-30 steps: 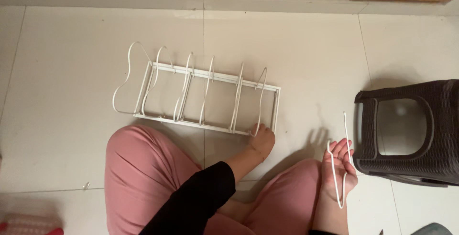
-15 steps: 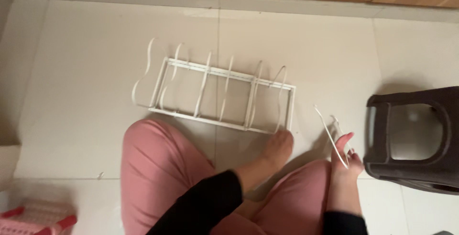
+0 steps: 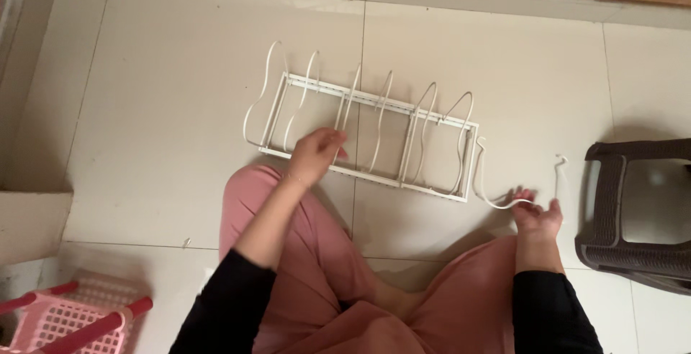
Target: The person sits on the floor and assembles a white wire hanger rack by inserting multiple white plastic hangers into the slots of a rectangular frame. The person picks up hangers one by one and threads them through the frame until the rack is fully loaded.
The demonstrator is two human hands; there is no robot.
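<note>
White wire rack (image 3: 374, 134): flat on the floor tiles (image 3: 144, 109), left hand (image 3: 315, 154) loosely curled at its near rail (contact unclear). Loose wire divider (image 3: 518, 188): just beside the rack's right end, pinched by the right hand (image 3: 538, 216).

Left hand (image 3: 317, 154) reaches forward, fingers curled, forearm bare below a black sleeve. Right hand (image 3: 538, 217) is low, fingers pinched together.
</note>
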